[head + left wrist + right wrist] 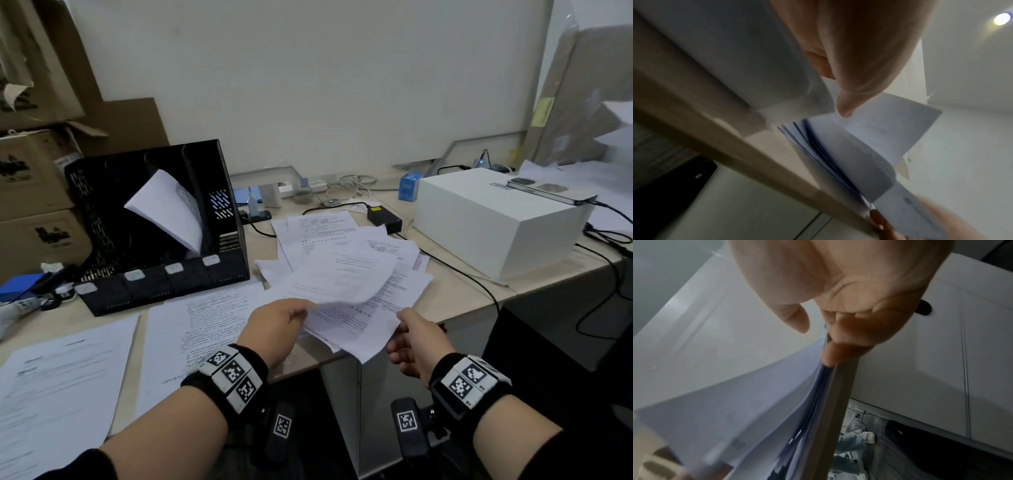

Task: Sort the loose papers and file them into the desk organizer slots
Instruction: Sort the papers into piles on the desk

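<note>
Many loose papers (346, 274) overhang the bench (455, 291) edge; my left hand (277, 325) and right hand (418, 339) pinch only top sheets. Lower sheets may slide off.

From where I watch the feeds, both forearms reach forward side by side, bare below dark sleeves, each wrist wrapped in a black band carrying black-and-white marker squares. My left hand (277, 322) lies knuckles-up, thumb and fingers pinched on the near edge of a lifted sheet (339, 274) — its wrist view shows one fingertip (844, 105) pointing down at the paper. My right hand (416, 339) sits just beside it, turned partly on its side, thumb on top and fingers curled beneath the overhanging corner of the paper pile (363, 329). The right wrist view shows those fingers (830, 356) pressed against the sheets' edges.
</note>
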Demonstrator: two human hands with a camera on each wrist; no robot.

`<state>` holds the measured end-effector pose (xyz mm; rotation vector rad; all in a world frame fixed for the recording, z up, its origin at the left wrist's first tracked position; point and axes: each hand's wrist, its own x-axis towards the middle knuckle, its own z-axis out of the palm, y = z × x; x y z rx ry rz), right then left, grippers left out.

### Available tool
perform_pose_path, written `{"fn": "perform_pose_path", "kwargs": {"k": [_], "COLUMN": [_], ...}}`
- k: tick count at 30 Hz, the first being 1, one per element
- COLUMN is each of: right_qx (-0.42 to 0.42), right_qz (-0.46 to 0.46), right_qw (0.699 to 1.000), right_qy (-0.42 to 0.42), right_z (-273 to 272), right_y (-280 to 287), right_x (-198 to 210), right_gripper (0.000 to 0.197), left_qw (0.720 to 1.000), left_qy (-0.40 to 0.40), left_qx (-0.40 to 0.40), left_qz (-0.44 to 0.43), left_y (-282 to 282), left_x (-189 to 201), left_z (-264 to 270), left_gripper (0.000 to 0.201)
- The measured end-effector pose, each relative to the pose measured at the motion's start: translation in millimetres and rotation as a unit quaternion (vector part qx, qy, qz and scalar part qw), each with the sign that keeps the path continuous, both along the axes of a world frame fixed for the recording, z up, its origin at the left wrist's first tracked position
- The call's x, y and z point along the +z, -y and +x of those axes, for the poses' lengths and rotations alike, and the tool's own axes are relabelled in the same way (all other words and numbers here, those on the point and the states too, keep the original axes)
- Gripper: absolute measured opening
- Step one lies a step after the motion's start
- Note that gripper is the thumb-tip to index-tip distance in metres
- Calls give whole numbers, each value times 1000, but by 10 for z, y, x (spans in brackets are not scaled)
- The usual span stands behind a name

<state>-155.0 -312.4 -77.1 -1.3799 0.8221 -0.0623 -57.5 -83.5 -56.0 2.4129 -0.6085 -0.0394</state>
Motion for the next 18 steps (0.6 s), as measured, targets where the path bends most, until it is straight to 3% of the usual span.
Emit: {"fn": "perform_pose_path", "kwargs": {"k": [2,4,6,12,15,18], "right_qx": [31,55,50,-2,-1,17], "right_qz": [-22,-19,9,84,46,43], "right_qw": [999,998,997,986,989,992], "right_qy": [7,24,55,143,144,116], "right_z": [-23,-44,-63,14,116,146], "right_y": [-51,-91,-132,-255,-280,-265], "right_x": [21,0,-70,-258,-276,-309], "right_gripper": [39,37,29,43,41,30], "left_qw": [995,982,976,973,986,997], "left_qy": [21,4,-29,-134,-92,-41], "left_qx": [-37,-83,-113,-156,-124,-25], "left_qz": [93,167,185,104,69,58], "left_y": [56,114,146,101,68,0], "left_x": [-49,-59,-47,8,-15,24], "left_z": [-29,-74,-110,-290,-301,-188], "left_gripper": [35,48,56,71,58,55]}}
